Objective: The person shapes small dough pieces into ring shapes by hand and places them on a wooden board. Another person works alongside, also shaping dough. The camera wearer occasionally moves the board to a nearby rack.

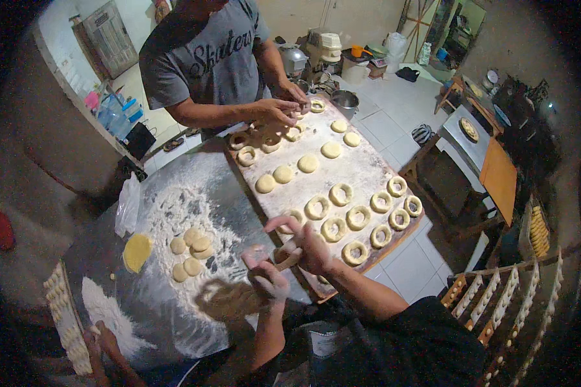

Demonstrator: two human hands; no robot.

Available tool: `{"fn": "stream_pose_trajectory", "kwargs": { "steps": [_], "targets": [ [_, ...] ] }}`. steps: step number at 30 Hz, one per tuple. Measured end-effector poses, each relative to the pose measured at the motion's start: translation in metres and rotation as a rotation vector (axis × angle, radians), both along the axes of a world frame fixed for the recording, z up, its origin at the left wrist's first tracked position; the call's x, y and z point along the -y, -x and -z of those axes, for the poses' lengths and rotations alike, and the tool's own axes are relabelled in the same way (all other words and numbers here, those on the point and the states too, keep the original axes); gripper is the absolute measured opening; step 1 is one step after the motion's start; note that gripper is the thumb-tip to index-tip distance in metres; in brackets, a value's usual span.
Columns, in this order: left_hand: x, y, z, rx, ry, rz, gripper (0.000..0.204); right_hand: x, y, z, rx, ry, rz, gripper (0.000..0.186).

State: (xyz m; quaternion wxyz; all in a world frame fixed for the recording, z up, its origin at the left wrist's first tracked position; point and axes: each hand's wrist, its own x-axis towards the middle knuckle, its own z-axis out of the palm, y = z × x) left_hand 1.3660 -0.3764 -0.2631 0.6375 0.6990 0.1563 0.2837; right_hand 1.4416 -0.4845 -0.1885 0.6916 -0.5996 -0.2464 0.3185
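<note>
Over the near edge of a floured board [290,138], my two hands come close together. My left hand [269,278] has its fingers curled and blurred, touching one side of a piece of dough [286,255]. At its other side is my right hand [311,248], closed on it with a finger stretched out to the left. The fingers partly hide the dough's shape. Several dough rings [334,229] lie on the board just beyond my right hand. Flat dough rounds [308,163] lie farther up, without holes.
Across the board a co-worker's hands [284,111] work over more rings. Another person's hands [101,340] are at lower left, beside a flour pile [110,316]. Dough rounds [192,255] and a yellow piece [137,253] lie on the grey table [174,171]. Racks [497,303] stand at right.
</note>
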Motion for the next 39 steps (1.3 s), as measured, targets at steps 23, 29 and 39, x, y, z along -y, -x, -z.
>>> {"fn": "stream_pose_trajectory", "kwargs": {
  "steps": [23,29,39],
  "targets": [
    [0.214,-0.202,-0.03,-0.077,0.101,0.38,0.021,0.209,-0.154,0.027,0.124,0.093,0.533,0.055],
    [0.199,-0.264,0.001,-0.598,-0.603,0.354,0.043,0.233,-0.232,0.106,0.373,0.697,0.663,0.083],
    [0.191,-0.234,-0.001,-0.75,-0.982,0.465,0.072,0.229,-0.206,0.106,0.662,1.278,0.476,0.071]
  ]
}}
